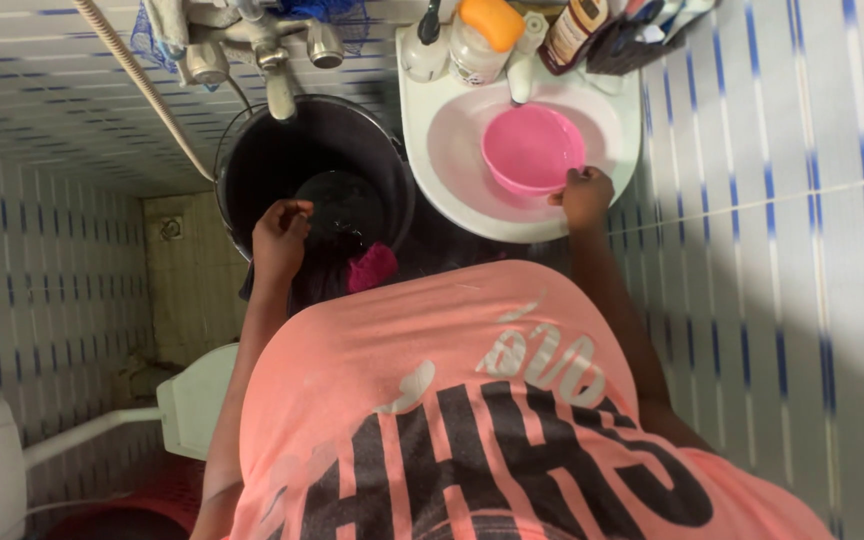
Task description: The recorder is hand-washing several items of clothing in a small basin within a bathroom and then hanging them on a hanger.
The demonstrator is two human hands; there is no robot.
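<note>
Pink bowl (532, 148) sits inside the white washbasin (432, 160), and my right hand (585, 197) grips its near rim, fingers closed on the edge. My left hand (282, 235) is well apart from it, over the black bucket (252, 170), fingers curled loosely; I cannot tell whether it holds anything. A dark round vessel (349, 205) lies inside the bucket, and a bit of magenta cloth (372, 266) shows just beside its near edge. A metal tap (277, 55) hangs above the bucket, with a hose (142, 85) running off it. Bottles (477, 35) stand along the back of the washbasin. White tiles with blue stripes (782, 200) cover the walls, and a white toilet (192, 400) stands by my left side.
</note>
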